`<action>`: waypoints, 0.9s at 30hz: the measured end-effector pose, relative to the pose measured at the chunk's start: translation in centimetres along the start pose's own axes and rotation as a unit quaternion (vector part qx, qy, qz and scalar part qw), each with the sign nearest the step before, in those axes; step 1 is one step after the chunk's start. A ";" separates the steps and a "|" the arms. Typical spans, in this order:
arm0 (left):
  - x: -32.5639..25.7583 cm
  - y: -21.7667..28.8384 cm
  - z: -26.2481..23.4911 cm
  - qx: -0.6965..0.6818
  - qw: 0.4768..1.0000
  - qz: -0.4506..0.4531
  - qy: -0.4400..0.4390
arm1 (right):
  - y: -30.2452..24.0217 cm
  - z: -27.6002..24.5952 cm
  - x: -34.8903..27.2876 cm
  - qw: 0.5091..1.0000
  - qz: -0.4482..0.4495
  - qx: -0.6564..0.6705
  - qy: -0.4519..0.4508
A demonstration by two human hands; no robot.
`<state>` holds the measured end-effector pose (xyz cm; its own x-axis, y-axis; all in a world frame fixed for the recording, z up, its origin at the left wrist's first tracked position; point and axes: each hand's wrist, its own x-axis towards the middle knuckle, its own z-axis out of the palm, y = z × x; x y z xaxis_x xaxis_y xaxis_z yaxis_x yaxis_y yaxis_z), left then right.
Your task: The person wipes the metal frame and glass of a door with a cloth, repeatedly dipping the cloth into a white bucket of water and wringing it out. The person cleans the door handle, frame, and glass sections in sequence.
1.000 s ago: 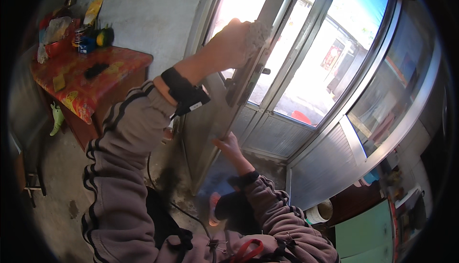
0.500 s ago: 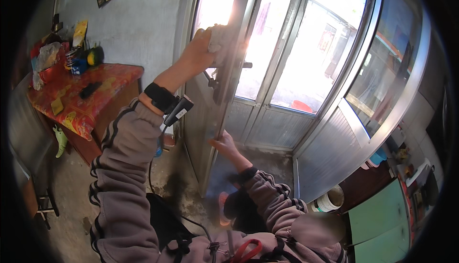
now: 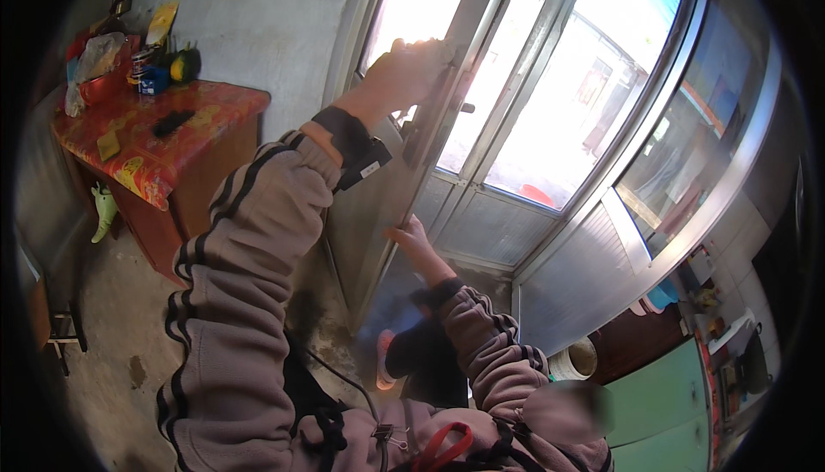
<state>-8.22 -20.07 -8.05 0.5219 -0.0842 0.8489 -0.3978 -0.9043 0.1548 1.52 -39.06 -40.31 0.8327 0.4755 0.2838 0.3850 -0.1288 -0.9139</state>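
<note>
A metal-framed glass door (image 3: 365,223) stands ajar in front of me. High on it, my left hand (image 3: 404,73) is closed on a pale grey cloth (image 3: 443,53), pressed to the frame beside the glass. Little of the cloth shows past my fingers, and glare blurs it. The door handle (image 3: 467,108) sticks out below that hand. Lower down, my right hand (image 3: 412,238) grips the door's free edge, with its thumb toward me and its other fingers mostly hidden behind the edge.
A table with a red patterned cover (image 3: 206,111) stands left, holding a red bowl (image 3: 101,87) and other items. Right is another open door panel (image 3: 567,292), with a white bucket (image 3: 574,359) and green cabinet (image 3: 657,395) beyond. My foot (image 3: 385,359) is near the door's bottom.
My left hand has slid rightward across the door frame with the cloth. My right hand keeps its hold on the door edge. The view has shifted slightly.
</note>
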 end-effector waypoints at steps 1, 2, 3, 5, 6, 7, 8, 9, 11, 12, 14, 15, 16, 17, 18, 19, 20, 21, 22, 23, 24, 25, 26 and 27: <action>-0.3 0.2 -0.2 0.001 0.999 0.020 0.027 | 0.2 -0.1 0.0 0.999 -0.032 0.022 -0.020; -0.9 -0.1 -0.5 -0.007 0.999 0.027 0.032 | 0.5 -0.1 0.0 0.999 -0.030 0.024 -0.023; -1.2 0.0 -0.8 -0.044 0.999 0.023 0.020 | 0.7 -0.1 0.1 1.000 0.006 0.001 -0.010; -2.0 -0.2 -1.3 -0.131 0.977 0.163 0.026 | 1.2 0.1 0.4 0.999 -0.042 -0.002 -0.018; -2.5 0.1 -1.2 -0.113 0.973 0.196 0.048 | 1.3 0.3 0.5 1.000 -0.017 -0.023 -0.001; -3.0 0.3 -1.1 -0.093 0.967 0.227 0.072 | 1.4 0.4 0.6 0.998 -0.056 0.008 -0.007; -3.4 0.6 -0.8 -0.072 0.959 0.258 0.096 | 1.5 0.4 0.6 0.998 -0.060 0.028 -0.002; -3.7 1.0 -0.3 -0.057 0.966 0.232 0.101 | 1.5 0.4 0.6 0.999 -0.023 0.027 0.015; -3.6 1.1 0.4 -0.016 0.968 0.223 0.115 | 1.6 0.1 0.3 0.998 -0.055 0.008 0.004; -3.2 0.9 0.6 -0.036 0.958 0.245 0.143 | 1.6 -0.1 0.2 0.999 -0.019 -0.023 0.015; -2.2 0.6 1.2 -0.044 0.978 0.169 0.113 | 1.7 -0.7 0.1 0.999 -0.037 0.006 -0.009; -1.7 0.4 1.4 -0.038 0.978 0.159 0.131 | 1.8 -0.9 0.1 1.000 0.006 -0.010 -0.001; -1.0 0.3 1.6 -0.041 0.984 0.117 0.128 | 1.9 -1.1 0.1 0.999 -0.033 0.034 -0.012; -0.3 0.1 1.8 -0.041 0.993 0.055 0.093 | 2.0 -1.4 0.1 0.998 -0.039 0.053 -0.008; 0.4 0.0 2.0 -0.025 0.995 0.053 0.080 | 2.1 -1.6 0.3 0.999 -0.011 0.046 -0.002; 1.4 0.0 2.2 -0.006 0.999 0.032 0.035 | 2.2 -1.8 0.4 0.998 -0.052 0.025 -0.003; 1.9 -0.2 2.4 0.007 1.000 0.019 0.003 | 2.2 -2.0 0.6 0.998 -0.060 -0.019 -0.002; 2.4 -0.4 2.5 0.007 1.000 0.027 -0.003 | 2.3 -2.0 0.8 0.996 -0.034 -0.085 0.011; 2.9 -0.5 2.6 0.022 0.999 0.045 0.018 | 2.3 -2.1 1.0 0.996 -0.057 -0.068 0.003; 2.8 -1.2 2.5 0.054 0.994 0.086 0.036 | 2.2 -2.0 1.1 0.996 -0.025 -0.087 0.005; 2.8 -1.5 2.4 0.081 0.990 0.109 0.029 | 2.2 -2.0 1.2 0.994 0.010 -0.107 0.012; 2.7 -1.9 2.3 0.044 0.985 0.153 0.075 | 2.1 -1.8 1.2 0.994 0.007 -0.106 0.020; 2.4 -2.2 2.3 0.003 0.979 0.180 0.094 | 2.0 -1.6 1.2 0.996 -0.031 -0.079 0.025; 2.1 -2.4 2.3 -0.009 0.983 0.167 0.072 | 1.9 -1.4 1.3 0.996 -0.072 -0.050 0.033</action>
<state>-4.47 -19.03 -7.77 0.2474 -0.3142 0.9165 -0.5432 -0.8283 -0.1373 3.88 -39.90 -41.29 0.7888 0.4372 0.4320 0.5375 -0.1499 -0.8298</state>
